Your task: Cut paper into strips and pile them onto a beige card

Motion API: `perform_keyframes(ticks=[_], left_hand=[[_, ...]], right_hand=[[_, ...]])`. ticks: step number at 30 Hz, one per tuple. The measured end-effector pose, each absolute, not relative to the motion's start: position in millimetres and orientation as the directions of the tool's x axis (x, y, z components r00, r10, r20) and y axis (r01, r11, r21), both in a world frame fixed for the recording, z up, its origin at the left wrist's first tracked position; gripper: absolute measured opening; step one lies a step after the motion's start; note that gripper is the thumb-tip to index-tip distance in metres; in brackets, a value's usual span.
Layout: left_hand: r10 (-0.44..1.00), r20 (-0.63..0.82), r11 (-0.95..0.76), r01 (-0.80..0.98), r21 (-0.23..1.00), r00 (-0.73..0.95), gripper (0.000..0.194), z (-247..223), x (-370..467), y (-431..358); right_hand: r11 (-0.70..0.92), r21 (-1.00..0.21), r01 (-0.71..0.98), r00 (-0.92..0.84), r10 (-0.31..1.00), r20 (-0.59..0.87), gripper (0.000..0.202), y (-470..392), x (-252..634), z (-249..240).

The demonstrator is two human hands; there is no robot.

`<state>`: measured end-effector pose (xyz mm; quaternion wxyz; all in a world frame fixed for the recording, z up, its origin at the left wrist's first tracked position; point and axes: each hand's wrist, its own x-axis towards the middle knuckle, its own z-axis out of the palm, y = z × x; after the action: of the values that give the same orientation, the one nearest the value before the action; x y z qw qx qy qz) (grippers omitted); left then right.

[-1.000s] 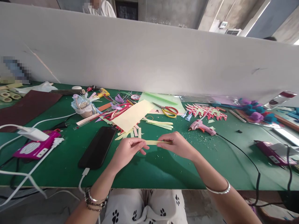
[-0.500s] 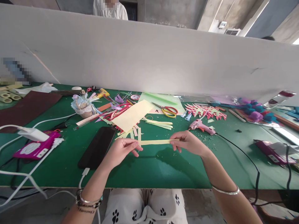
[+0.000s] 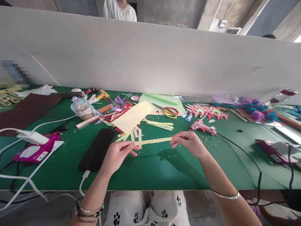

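Sporting black paw prints [image 3: 116, 219] on white trousers [image 3: 127, 204], dark and silver bracelets [image 3: 90, 215] on the left arm [image 3: 97, 185], silver bangle [image 3: 227, 197] on the right!

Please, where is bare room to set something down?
Bare green tabletop: by the front edge, between both forearms; also between the pink glue gun's black cord and rightmost magenta power strip. Crowded: beyond the yellow paper strip, around red-and-yellow-handled scissors.

The paper strip [image 3: 155, 141] looks matt, the phone [image 3: 97, 150] glossy, the glue gun [image 3: 204, 126] smooth plastic.
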<state>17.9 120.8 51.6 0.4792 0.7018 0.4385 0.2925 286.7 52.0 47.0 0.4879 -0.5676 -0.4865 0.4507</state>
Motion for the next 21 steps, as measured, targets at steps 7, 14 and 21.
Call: perform_keyframes(ticks=[7, 14, 21], left_hand=[[0.906, 0.011, -0.161, 0.320, 0.934, 0.423, 0.034, 45.3, 15.4, 118.5], [0.935, -0.010, -0.117, 0.335, 0.935, 0.355, 0.036, 42.6, -3.1, 120.2], [0.929, -0.006, -0.142, 0.370, 0.918, 0.370, 0.035, 46.3, -15.8, 110.5]], right_hand=[[-0.053, -0.987, 0.154, 0.075, 0.996, -0.042, 0.031, 49.9, 288.8, 51.9], [-0.112, -0.902, 0.417, -0.069, 0.986, -0.154, 0.027, 85.7, 302.0, 59.6], [-0.119, -0.237, 0.964, 0.123, 0.992, 0.002, 0.019, 144.8, 298.8, 60.3]])
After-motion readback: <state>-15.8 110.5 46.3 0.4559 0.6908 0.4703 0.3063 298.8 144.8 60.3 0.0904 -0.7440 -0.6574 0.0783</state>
